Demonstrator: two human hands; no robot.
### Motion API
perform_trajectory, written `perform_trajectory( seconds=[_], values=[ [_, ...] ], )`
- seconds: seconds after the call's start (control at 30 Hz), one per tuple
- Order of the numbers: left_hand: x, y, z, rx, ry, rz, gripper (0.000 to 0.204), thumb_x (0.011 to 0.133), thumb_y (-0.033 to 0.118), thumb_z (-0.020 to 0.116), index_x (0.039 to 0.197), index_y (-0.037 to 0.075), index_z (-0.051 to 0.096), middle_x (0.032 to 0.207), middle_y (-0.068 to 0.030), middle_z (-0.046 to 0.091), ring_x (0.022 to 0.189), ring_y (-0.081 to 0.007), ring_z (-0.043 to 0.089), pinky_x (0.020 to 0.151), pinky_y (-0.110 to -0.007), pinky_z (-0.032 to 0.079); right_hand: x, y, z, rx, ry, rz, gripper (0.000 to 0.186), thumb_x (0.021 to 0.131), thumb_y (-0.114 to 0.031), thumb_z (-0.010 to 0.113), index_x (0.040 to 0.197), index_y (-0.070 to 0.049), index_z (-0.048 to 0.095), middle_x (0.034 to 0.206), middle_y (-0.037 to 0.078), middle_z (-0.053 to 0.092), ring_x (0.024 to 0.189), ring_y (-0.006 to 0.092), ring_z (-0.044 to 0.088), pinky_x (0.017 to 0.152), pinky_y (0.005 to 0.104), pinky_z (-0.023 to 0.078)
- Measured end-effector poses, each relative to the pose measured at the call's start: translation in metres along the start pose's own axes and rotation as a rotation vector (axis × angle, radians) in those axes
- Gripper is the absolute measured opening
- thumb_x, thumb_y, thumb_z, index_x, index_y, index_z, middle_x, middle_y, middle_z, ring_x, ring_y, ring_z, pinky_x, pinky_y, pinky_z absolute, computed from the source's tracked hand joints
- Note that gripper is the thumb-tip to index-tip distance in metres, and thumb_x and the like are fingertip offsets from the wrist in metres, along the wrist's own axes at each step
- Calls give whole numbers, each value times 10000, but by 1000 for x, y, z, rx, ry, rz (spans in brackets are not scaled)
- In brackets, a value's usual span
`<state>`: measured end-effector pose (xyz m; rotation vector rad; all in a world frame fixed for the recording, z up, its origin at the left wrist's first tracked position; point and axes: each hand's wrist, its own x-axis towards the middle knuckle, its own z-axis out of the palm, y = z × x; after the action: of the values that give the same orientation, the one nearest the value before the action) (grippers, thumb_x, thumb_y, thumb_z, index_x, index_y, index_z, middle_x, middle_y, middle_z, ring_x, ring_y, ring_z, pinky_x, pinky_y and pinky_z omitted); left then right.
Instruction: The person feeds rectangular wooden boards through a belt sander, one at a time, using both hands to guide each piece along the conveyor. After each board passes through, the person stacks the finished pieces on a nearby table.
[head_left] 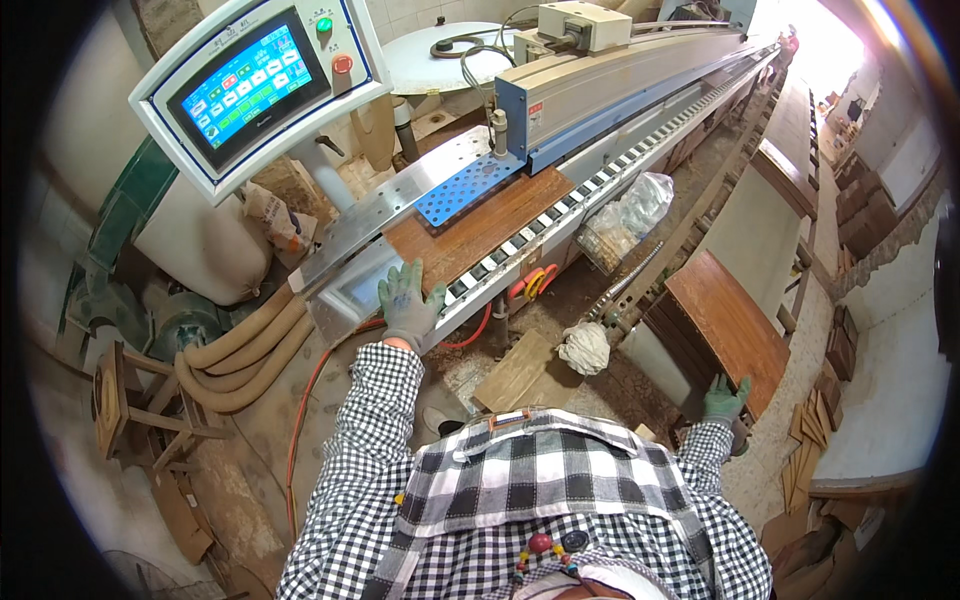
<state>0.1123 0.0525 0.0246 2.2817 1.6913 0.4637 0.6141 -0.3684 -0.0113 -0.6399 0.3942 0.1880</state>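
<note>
My left hand (pixel 408 303), in a grey-green work glove, lies with its fingers spread against the near end of a brown wood-grain board (pixel 480 232). That board rests on the feed track (pixel 520 238) of a long machine, partly beneath a blue perforated plate (pixel 470 190). Out to the right, my gloved right hand (pixel 724 402) touches the near edge of another brown board (pixel 728 325), its fingers apart. This second board tops a stack of boards (pixel 665 345), whose edges show on the left side.
A control panel with a lit screen (pixel 248 88) stands at upper left. Thick hoses (pixel 235 365) curl on the floor by a wooden stool (pixel 130 405). A crumpled white cloth (pixel 584 348) and a clear plastic bag (pixel 640 210) sit between machine and stack. A distant person (pixel 789 45) stands at the far end.
</note>
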Motion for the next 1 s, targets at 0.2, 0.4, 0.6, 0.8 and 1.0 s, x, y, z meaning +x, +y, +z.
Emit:
perform_trajectory(
  seconds=[0.2,0.4,0.6,0.8,1.0],
  values=[
    [-16,-5,3,-182,47,104,753,920,550,515,1529,171,284,1539,-145,343,1450,-352,237,1191,-499,106,-16,-3,-3,-86,-148,51,444,843,-233,756,1251,-145,606,1249,61,589,1148,303,537,1066,421,407],
    [-71,1,1,-129,130,225,807,879,530,580,1526,148,283,1531,-167,332,1438,-369,251,1186,-516,138,-48,24,16,-345,-445,248,338,887,-266,706,1208,-190,632,1190,30,622,969,270,597,726,373,513],
    [-114,8,-14,-152,232,307,854,827,481,677,1517,142,307,1545,-161,303,1428,-387,262,1171,-525,182,-106,119,73,-494,-720,568,335,944,-242,637,1243,-101,585,1153,80,640,976,241,616,643,323,501],
    [-146,-8,-31,-34,242,284,847,808,536,677,1487,139,363,1542,-152,297,1431,-389,241,1162,-564,157,-187,212,108,-1167,-1269,193,473,891,-2,645,1345,-20,514,1112,148,666,938,214,666,785,309,571],
    [-159,-52,-28,56,244,179,740,832,490,663,1448,153,428,1516,-132,343,1412,-395,270,1148,-577,182,-226,299,125,-906,-1319,867,393,901,-90,651,1267,-1,537,1176,126,651,1077,266,649,926,336,547]
  ],
)
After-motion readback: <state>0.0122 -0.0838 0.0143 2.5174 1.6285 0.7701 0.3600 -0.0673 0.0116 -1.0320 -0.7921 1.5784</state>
